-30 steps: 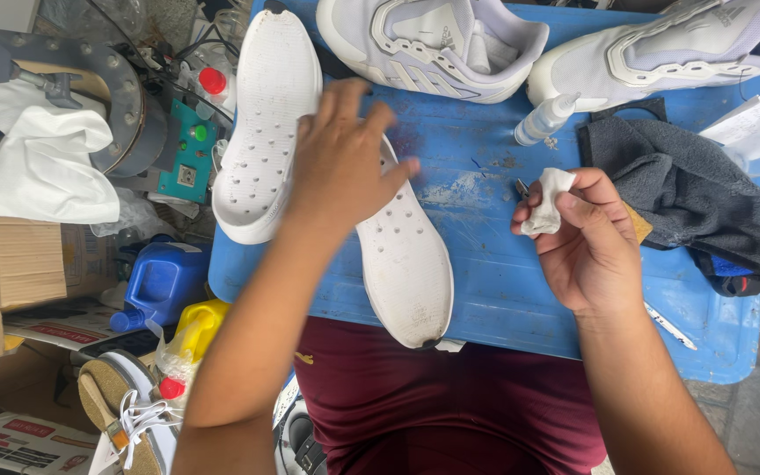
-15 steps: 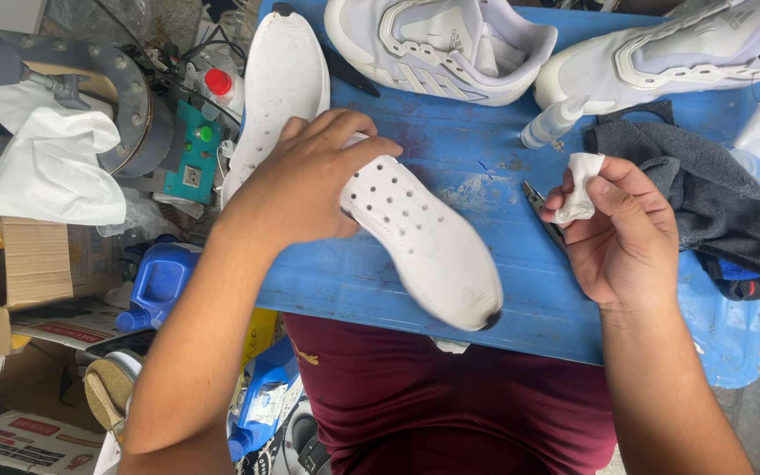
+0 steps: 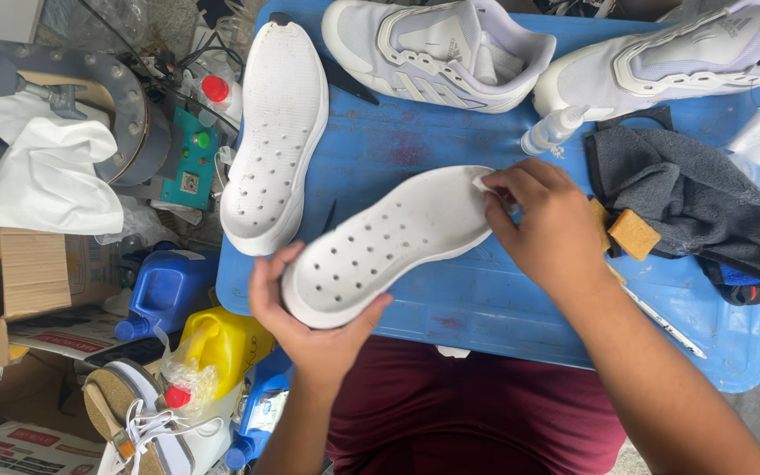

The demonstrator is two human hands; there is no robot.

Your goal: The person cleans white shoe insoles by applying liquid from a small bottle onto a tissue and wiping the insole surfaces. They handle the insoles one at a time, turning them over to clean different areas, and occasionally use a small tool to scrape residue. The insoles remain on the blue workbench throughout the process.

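My left hand (image 3: 310, 325) grips the near end of a white perforated insole (image 3: 389, 242), lifted at a slant over the blue table (image 3: 503, 308). My right hand (image 3: 547, 224) presses a small white wipe (image 3: 484, 183) against the insole's far end. A second white insole (image 3: 279, 132) lies flat at the table's left edge. Two pale grey-white sneakers (image 3: 442, 48) (image 3: 661, 62) lie along the far side.
A small spray bottle (image 3: 554, 130), a dark grey towel (image 3: 697, 202) and a tan sponge block (image 3: 633, 233) lie right of my right hand. Left of the table sit blue (image 3: 164, 290) and yellow (image 3: 217, 347) jugs, cardboard boxes, a white cloth (image 3: 46, 176) and a machine.
My left hand shifted from the top of the insole to its near end and lifted it at a slant. My right hand brought the wipe from the right onto the insole's far end.
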